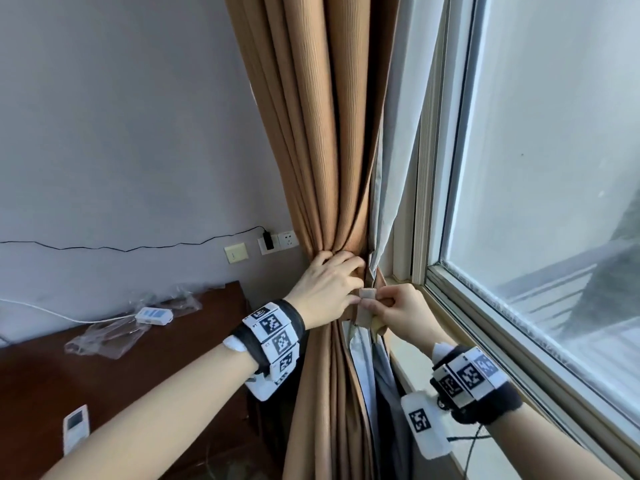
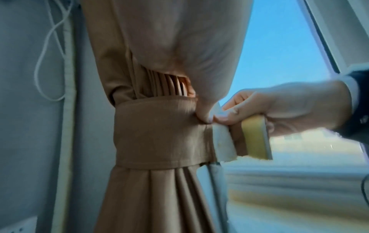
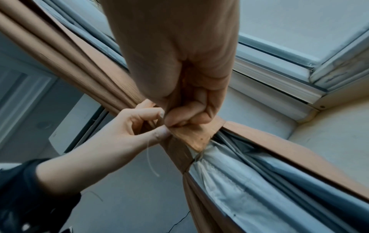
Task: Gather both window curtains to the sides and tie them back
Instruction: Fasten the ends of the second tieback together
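The gathered tan pleated fabric curtain (image 1: 332, 188) is clasped by the left hand (image 1: 325, 285); its matching tan tie-back band (image 2: 159, 132) is pinched by the right hand (image 1: 401, 310), beside the pale window sill (image 1: 412, 362) and dark wooden table (image 1: 114, 372).

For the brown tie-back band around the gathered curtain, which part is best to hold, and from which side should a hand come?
Best at the tie-back band's two free ends, on the window side of the curtain. The band wraps flat and tight around the folds, and only there do its ends stand off. The right hand comes from the window side, the left hand from the room side; both pinch there.
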Demonstrator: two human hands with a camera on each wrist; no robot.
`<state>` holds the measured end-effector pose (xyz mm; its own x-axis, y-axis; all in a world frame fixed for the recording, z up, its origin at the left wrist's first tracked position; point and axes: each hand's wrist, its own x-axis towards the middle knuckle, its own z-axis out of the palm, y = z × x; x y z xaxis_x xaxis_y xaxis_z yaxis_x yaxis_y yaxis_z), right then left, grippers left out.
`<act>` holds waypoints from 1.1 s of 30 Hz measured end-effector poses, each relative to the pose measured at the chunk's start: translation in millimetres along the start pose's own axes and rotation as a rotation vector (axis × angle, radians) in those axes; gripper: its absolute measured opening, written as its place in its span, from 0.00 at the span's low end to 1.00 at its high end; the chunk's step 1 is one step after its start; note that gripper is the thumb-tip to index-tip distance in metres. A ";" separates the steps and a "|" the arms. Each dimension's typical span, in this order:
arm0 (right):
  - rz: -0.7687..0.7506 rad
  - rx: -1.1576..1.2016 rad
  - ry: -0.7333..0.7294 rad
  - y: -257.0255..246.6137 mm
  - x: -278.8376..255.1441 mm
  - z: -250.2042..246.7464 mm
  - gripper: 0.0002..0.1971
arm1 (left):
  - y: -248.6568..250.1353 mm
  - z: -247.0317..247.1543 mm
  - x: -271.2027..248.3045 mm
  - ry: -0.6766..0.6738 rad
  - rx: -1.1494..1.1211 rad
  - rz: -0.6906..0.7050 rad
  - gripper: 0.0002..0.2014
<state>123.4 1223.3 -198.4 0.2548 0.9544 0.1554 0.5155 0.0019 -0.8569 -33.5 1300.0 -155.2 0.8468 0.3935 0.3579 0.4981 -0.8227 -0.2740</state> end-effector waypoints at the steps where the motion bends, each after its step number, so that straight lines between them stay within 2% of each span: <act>1: -0.006 0.030 -0.008 0.2 -0.6 -0.7 0.16 | 1.2 0.4 1.2 -0.015 -0.025 -0.007 0.07; 4: -0.058 -0.025 -0.011 0.4 -1.6 -4.4 0.15 | 6.4 4.1 1.5 0.000 -0.094 -0.052 0.04; 6: -0.077 -0.093 -0.025 -0.5 -1.6 -10.3 0.16 | 10.6 8.6 -0.6 0.044 -0.138 -0.132 0.04; 8: -0.064 -0.104 -0.069 -2.3 -2.7 -18.7 0.19 | 12.2 13.9 -3.6 0.062 -0.148 -0.202 0.05; 10: -0.049 -0.058 -0.137 -0.3 -4.3 -28.7 0.16 | 10.4 16.2 -4.8 0.066 -0.153 -0.239 0.06; 13: -0.066 -0.028 -0.249 9.7 -5.6 -37.7 0.17 | 5.8 16.4 -4.7 0.073 -0.154 -0.247 0.06; 17: -0.143 -0.116 -0.327 17.8 -4.2 -38.0 0.22 | 4.2 18.0 -4.6 0.070 -0.140 -0.237 0.07; 19: -0.157 -0.153 -0.355 20.1 -1.5 -39.3 0.20 | 4.4 17.1 -3.3 0.076 -0.145 -0.230 0.07; 22: -0.212 -0.231 -0.297 22.5 0.6 -38.8 0.09 | 5.2 15.2 -1.7 0.085 -0.144 -0.227 0.08; 24: -0.243 -0.300 -0.236 23.6 0.6 -34.4 0.06 | 5.3 15.1 -0.9 0.087 -0.138 -0.230 0.08; 30: -0.284 -0.233 -0.119 28.5 0.6 -15.3 0.08 | 8.6 14.8 0.8 0.087 -0.136 -0.247 0.08; 33: -0.319 -0.270 -0.083 27.2 2.2 -11.4 0.10 | 8.5 13.5 1.5 0.086 -0.141 -0.247 0.08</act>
<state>147.3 1222.1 -215.7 -0.0131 0.9397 0.3418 0.7566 0.2328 -0.6110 -25.5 1299.1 -169.0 0.6810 0.5581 0.4741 0.6517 -0.7571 -0.0449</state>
